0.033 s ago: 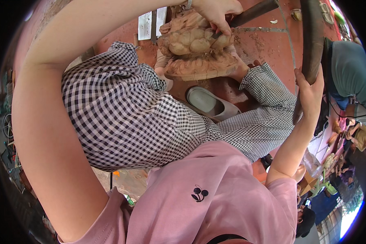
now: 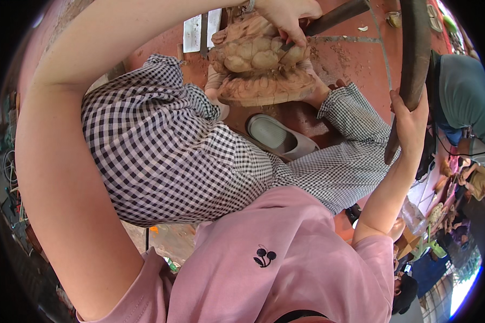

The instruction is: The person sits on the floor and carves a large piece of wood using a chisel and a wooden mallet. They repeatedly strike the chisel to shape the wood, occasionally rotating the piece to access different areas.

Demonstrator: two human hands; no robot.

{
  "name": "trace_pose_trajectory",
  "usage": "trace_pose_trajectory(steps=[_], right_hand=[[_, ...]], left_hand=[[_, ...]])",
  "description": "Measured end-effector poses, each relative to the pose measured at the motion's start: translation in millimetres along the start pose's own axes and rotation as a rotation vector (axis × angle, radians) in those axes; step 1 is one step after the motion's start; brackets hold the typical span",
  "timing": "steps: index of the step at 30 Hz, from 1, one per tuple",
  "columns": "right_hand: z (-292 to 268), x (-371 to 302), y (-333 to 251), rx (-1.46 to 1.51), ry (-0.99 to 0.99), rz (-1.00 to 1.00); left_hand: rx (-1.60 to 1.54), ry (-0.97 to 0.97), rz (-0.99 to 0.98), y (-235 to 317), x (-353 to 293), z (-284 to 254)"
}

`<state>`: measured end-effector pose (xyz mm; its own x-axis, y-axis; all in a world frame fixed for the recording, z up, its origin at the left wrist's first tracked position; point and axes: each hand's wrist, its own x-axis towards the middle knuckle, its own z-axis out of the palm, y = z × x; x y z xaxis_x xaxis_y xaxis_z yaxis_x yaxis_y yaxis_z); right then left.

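Our left grip [image 2: 292, 24] clamps a dark-handled tool [image 2: 337, 17], its tip at the carved wooden piece [image 2: 250, 56] between our feet [image 2: 319, 92]; our right grip [image 2: 411, 118] is wrapped around a dark curved bar [image 2: 415, 51].

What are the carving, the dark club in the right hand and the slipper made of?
Carving: wood, apparently unvarnished; tan, matte, with a crack in its base.
Club: probably wood, worn fairly smooth; mottled dark brown, though the look doesn't rule out another material.
Slipper: likely moulded foam or rubber; matte grey, thick rounded edges. Which of the two, I can't tell.
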<state>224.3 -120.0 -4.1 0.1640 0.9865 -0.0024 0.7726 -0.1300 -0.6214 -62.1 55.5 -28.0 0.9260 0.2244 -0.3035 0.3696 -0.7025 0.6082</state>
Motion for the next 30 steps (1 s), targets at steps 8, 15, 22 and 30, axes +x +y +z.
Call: trace_pose_trajectory(steps=[8, 15, 22, 30], right_hand=[[8, -4, 1, 0.049, -0.010, -0.008], [-4, -5, -2, -0.052, -0.003, -0.029], [-5, -9, -5, -0.053, 0.003, -0.044], [2, -17, 8, 0.062, 0.003, -0.020]], left_hand=[[0.012, 0.054, 0.031, -5, -7, 8], [0.038, 0.033, 0.044, -4, 5, 5], [0.047, 0.065, 0.036, 0, 0, 8], [0.072, 0.053, 0.011, 12, -7, 6]])
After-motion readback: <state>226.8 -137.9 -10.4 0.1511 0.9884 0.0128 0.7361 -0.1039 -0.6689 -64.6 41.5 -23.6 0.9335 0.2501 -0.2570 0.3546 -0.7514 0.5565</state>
